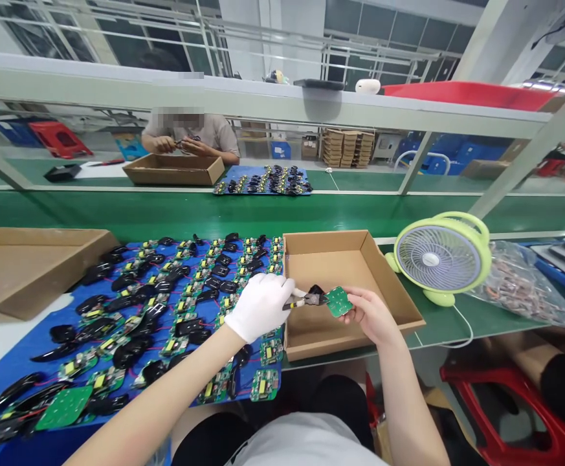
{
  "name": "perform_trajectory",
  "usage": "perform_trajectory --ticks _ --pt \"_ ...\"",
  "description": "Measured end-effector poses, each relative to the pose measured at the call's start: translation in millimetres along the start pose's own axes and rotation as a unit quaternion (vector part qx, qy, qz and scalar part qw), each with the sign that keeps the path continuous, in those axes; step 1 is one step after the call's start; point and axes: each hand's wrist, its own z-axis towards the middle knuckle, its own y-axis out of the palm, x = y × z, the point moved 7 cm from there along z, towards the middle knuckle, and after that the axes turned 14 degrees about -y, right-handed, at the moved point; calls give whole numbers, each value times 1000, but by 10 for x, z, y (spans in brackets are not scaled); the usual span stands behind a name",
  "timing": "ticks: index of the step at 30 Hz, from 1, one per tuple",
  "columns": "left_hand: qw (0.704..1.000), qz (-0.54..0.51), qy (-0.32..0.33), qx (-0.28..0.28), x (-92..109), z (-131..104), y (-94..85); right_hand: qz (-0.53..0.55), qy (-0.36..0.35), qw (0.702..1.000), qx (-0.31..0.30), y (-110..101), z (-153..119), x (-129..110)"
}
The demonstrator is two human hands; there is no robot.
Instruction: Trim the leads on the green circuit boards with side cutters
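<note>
My left hand (263, 306), in a white glove, is closed around a pair of pliers (314, 299). Their jaws reach the left edge of a green circuit board (338, 301); whether they grip it is too small to tell. Bare and closed, my right hand (370, 314) pinches that board at its right edge. Both the board and the pliers are above an open cardboard box (331, 336). Left of the box, a blue mat (34, 353) bears rows of circuit boards with black parts and red wires.
A green fan (437, 255) stands right of the box, near a plastic bag of parts (525, 285). Another cardboard box (34, 278) is at the left. Across the bench, a person (217, 134) works behind a box (173, 171). A red stool (500, 382) stands lower right.
</note>
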Motion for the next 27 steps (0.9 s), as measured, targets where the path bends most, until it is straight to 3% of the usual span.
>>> perform_trajectory --ticks 12,27 --pt "997 32 58 31 64 -9 -41 -18 22 1000 -11 -4 -11 17" --pt "997 31 65 35 60 -22 -48 -43 29 999 -14 -53 -6 85"
